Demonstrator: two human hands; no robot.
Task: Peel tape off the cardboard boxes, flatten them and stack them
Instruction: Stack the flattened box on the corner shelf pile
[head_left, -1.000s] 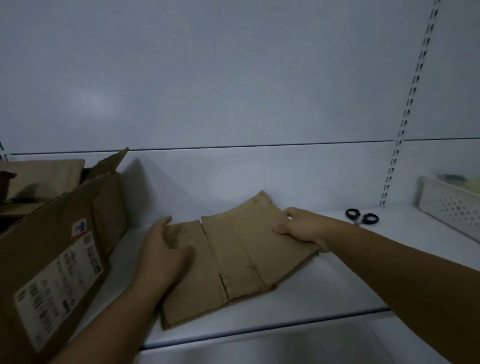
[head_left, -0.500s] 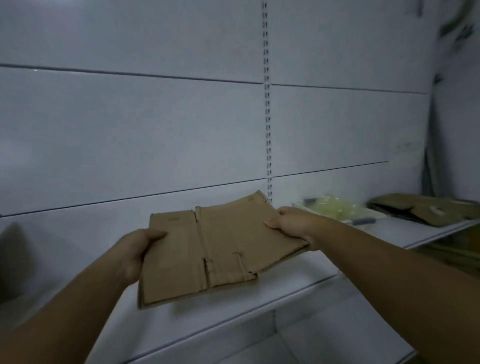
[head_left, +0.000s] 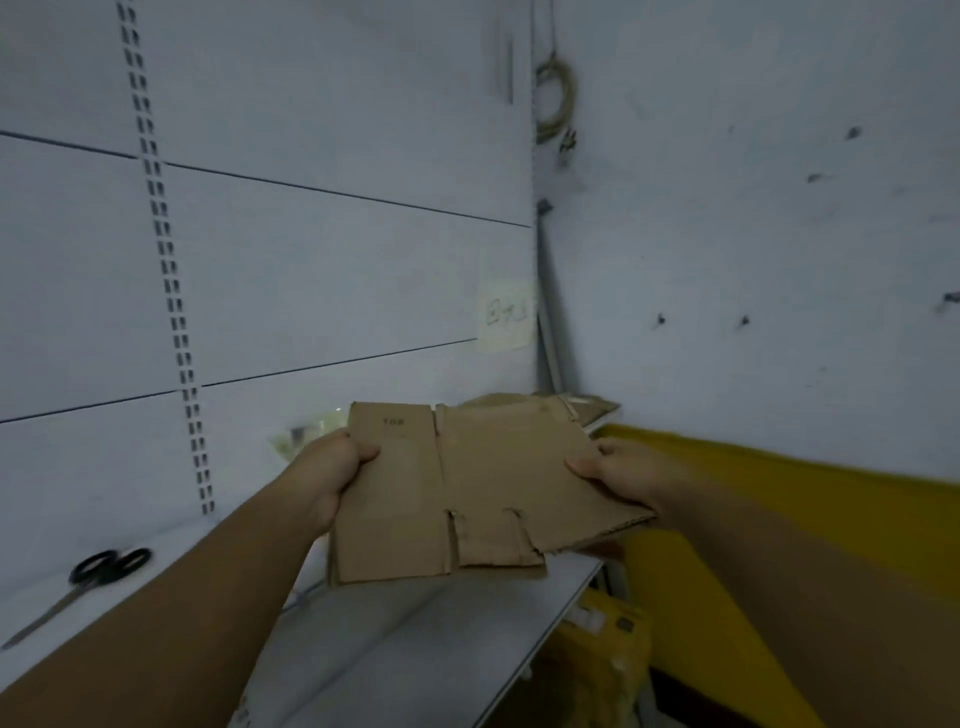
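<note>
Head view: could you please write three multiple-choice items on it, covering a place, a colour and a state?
1. How is the cardboard held?
A. by the left hand and right hand, one at each side
B. by one hand
C. not at all
2. Where do the scissors lie?
A. on the cardboard
B. on the shelf, far left
C. in the right hand
3. What colour is the band low on the right wall?
A. red
B. green
C. yellow
A: a thumb lies on each edge. B: they lie beside the left arm. C: it shows yellow.
</note>
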